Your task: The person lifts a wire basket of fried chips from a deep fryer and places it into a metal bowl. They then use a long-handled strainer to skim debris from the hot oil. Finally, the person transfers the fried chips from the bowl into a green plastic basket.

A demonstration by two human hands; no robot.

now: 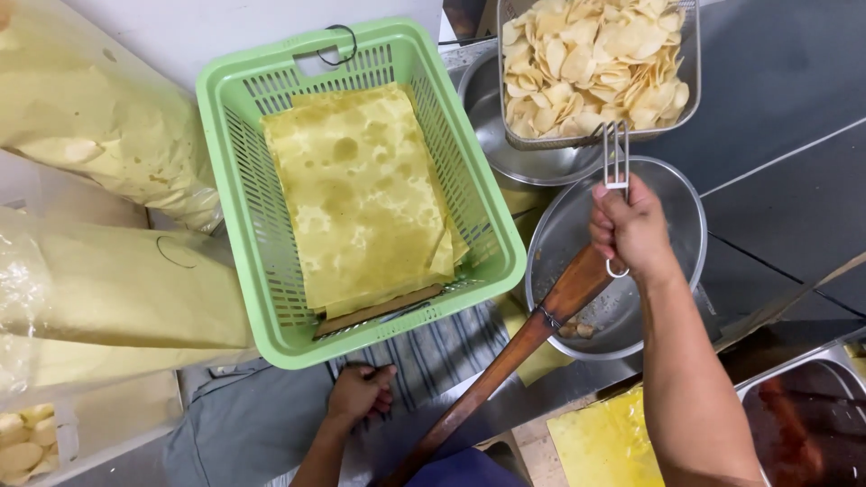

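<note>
I am closing my right hand (631,230) tight around the wire handle (615,158) of a frying basket (598,72), fingers wrapped fully round it, and holding the basket level above the counter; it is heaped with pale yellow chips (591,54). Directly under my fist a shallow metal bowl (667,216) is sitting, with a few scraps in its bottom, and a second metal bowl (505,144) is lying partly beneath the basket. A long wooden handle (514,352) is slanting from the first bowl's edge down toward my body. My left hand (361,392) is resting low near my waist, fingers curled onto a striped cloth (442,352) and clutching nothing I can make out. Just above it a green plastic crate (244,207) is standing, lined with oil-stained yellow paper (361,189). To the crate's left, clear bags (99,117) with yellowish contents are lying stacked.
</note>
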